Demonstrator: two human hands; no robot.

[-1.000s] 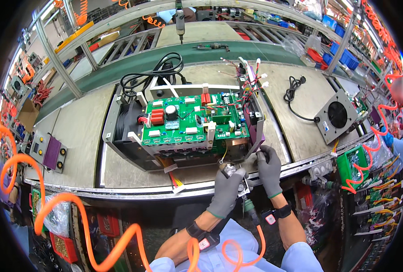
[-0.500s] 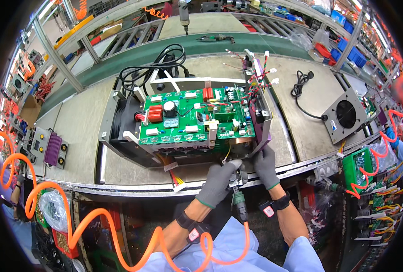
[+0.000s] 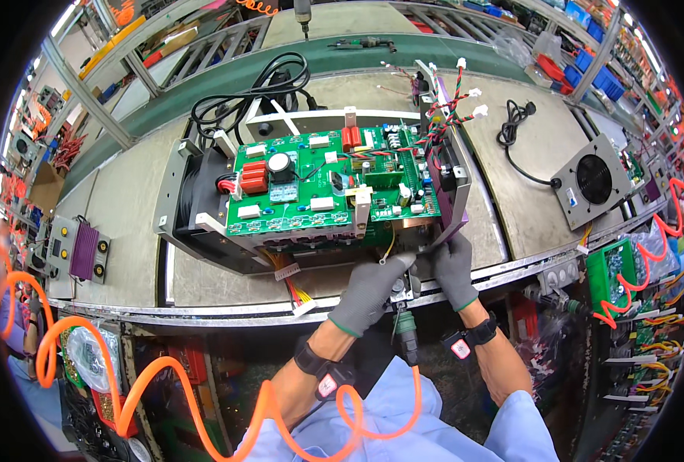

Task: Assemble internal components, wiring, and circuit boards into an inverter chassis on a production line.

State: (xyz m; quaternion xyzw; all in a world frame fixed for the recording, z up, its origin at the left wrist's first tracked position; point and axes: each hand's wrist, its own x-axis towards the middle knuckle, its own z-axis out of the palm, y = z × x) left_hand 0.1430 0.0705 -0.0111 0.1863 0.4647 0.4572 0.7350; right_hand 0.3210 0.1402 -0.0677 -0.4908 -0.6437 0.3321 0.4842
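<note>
My left hand (image 3: 366, 296), in a grey glove, is closed around the upper end of an air tool (image 3: 408, 323) at the bench's front edge. An orange coiled hose (image 3: 413, 404) runs from the tool's green coupling. My gloved right hand (image 3: 454, 272) is curled against the lower front corner of the unit's purple end panel (image 3: 453, 223); its fingertips are hidden. Between the hands and the unit, a yellow wire (image 3: 389, 249) with a ring terminal hangs down. The open metal unit carries a green circuit board (image 3: 303, 185) with red and white parts.
Black cable (image 3: 272, 85) lies coiled behind the unit. Loose connector wires (image 3: 301, 296) hang at its front. To the right stands a grey fan panel (image 3: 590, 181) near a green bin (image 3: 610, 277). A smaller purple-sided unit (image 3: 86, 250) sits left. A screwdriver (image 3: 303, 17) hangs above.
The view has shifted slightly, so the unit sits a little higher and larger in it. Both hands stay at the unit's front right corner, with the air tool still in the left.
</note>
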